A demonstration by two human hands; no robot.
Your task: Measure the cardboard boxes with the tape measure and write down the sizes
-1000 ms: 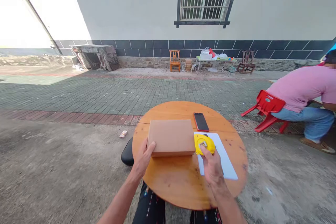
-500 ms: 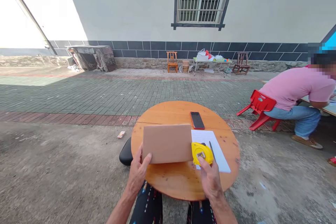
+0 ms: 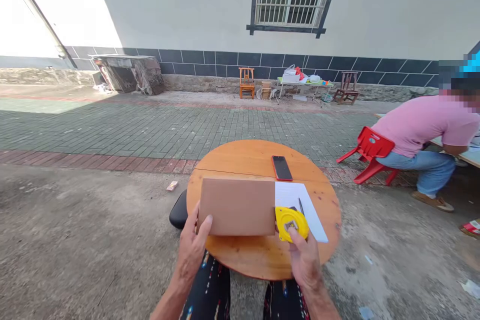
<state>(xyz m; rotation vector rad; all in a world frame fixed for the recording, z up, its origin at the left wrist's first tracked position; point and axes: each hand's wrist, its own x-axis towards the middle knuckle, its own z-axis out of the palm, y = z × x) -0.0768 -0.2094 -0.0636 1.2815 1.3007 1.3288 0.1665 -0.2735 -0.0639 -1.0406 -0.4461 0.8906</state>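
A brown cardboard box [image 3: 237, 206] stands tilted up on the round wooden table [image 3: 258, 160], its broad face toward me. My left hand [image 3: 191, 250] grips the box's lower left corner, thumb on the front. My right hand [image 3: 304, 259] holds a yellow tape measure [image 3: 291, 222] against the box's lower right corner. Under the tape measure lies a white sheet of paper [image 3: 298, 200] with a pen [image 3: 301, 206] on it. A phone with a red case [image 3: 281, 167] rests flat further back on the table.
A black stool [image 3: 178, 214] sits under the table's left side. A person in a pink shirt sits on a red chair [image 3: 369, 155] at the right, at another table. Chairs and a low table stand by the far wall.
The box has been tipped up from lying flat to standing on edge, closer to me. My right hand with the tape measure has moved toward me along the box's right corner.
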